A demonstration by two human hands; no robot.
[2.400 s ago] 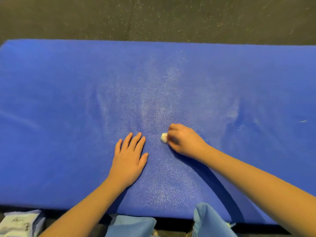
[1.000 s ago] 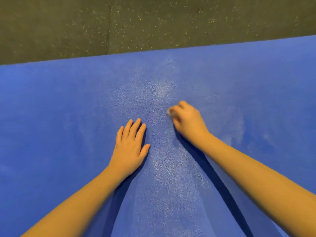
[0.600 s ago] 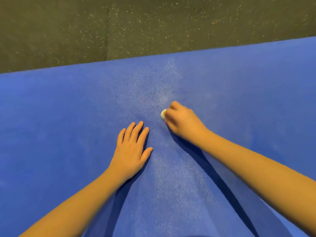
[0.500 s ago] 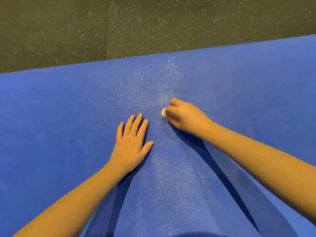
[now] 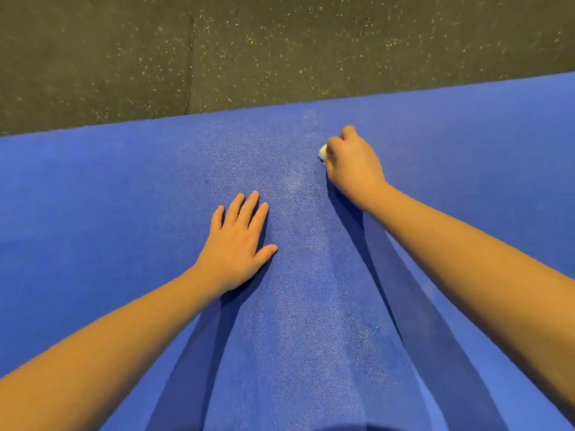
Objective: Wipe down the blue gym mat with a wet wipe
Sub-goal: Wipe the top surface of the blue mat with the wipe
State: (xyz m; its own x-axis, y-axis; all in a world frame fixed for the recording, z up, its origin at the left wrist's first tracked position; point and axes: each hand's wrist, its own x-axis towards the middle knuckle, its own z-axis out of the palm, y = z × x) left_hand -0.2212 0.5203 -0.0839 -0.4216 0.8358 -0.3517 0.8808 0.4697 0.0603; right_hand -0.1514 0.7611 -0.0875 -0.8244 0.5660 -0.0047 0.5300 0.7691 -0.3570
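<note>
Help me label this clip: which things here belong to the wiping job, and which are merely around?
In the job: blue mat; balled white wipe; right hand gripping the wipe; left hand flat on the mat.
Just around: speckled dark floor beyond the mat.

Wipe in right hand on mat

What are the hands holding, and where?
The right hand curls round a small balled-up white wet wipe, one end poking out. The left hand holds nothing.
</note>
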